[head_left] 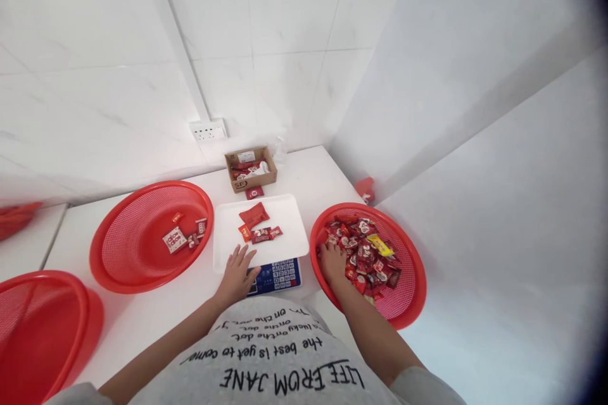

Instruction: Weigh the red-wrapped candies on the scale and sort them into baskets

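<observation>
My left hand (237,275) rests at the near edge of a white tray (294,228), fingers spread, nothing in it. Under the tray is a scale with a blue keypad (282,273). Several small wrapped sweets (261,234) in red and dark red lie on the tray, with a larger red packet (254,214) among them. My right hand (334,262) reaches into the right red basket (418,266), its fingers apart on the heap of wrapped sweets (365,253); its fingertips are partly hidden. A yellow packet (380,245) lies on that heap.
To the left, a red basket (111,228) holds a few packets (175,240). Another red basket (85,316) stands nearer at far left. Behind the tray are a small cardboard box (251,183) of packets and a red packet (254,192). A wall socket (209,130) is above.
</observation>
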`<state>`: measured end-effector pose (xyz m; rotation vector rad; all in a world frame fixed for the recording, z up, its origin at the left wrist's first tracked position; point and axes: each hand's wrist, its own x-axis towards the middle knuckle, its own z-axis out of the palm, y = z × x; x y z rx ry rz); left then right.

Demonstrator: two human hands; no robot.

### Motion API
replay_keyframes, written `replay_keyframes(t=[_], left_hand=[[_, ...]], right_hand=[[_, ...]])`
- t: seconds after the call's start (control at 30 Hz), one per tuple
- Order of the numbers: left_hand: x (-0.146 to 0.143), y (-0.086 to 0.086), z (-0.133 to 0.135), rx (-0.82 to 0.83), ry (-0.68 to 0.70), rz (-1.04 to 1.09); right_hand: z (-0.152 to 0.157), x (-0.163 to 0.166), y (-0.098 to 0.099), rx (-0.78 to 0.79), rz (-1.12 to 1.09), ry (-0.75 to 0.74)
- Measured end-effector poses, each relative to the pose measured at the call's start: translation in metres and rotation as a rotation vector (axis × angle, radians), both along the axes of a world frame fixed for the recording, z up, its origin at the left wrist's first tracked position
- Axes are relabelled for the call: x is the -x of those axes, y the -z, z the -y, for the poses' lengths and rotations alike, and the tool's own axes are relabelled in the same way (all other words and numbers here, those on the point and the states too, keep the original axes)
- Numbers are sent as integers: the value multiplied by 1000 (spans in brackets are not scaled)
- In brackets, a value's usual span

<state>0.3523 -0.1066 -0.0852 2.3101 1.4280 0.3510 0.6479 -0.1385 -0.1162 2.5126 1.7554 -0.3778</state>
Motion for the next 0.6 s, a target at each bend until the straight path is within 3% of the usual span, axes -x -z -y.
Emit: replay_keyframes(t=[0.3, 0.6], left_hand=[[0, -4, -1, 9, 18, 19], [-2, -5, -2, 16, 28, 52]], right_hand=[[8, -3, -9, -105, -17, 3], [7, -21, -16, -568, -340, 217]])
